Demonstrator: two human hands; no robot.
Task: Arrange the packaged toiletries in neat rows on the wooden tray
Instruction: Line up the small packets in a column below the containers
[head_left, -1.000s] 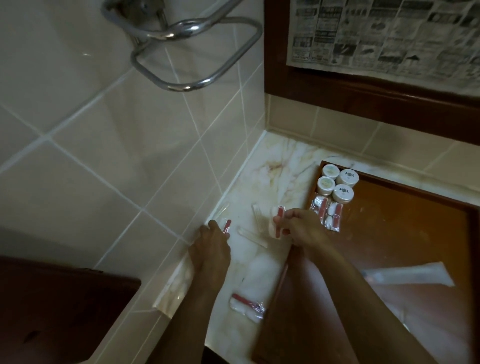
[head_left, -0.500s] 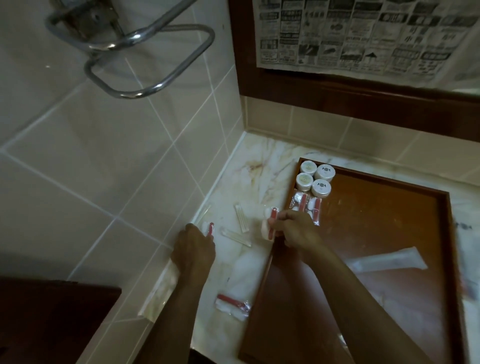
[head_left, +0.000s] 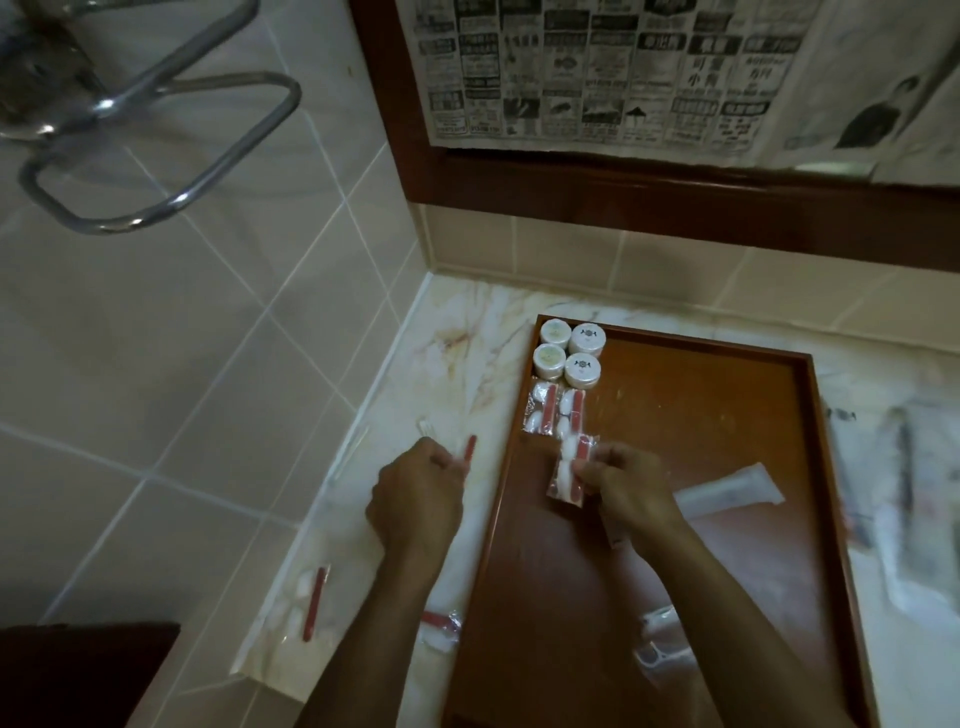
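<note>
The right hand (head_left: 623, 488) pinches a clear packet (head_left: 569, 470) with a red strip and white pieces, holding it low over the wooden tray (head_left: 701, 519), apparently to set it just behind two matching packets (head_left: 556, 413). Beyond those stand four round white jars (head_left: 570, 351) in the tray's far corner. The left hand (head_left: 415, 499) grips another red-strip packet (head_left: 467, 452) over the marble worktop (head_left: 467, 353), likely next in line. Near that wrist, two more packets (head_left: 311, 603) lie on the worktop. A long white sachet (head_left: 737, 486) lies past the right hand.
</note>
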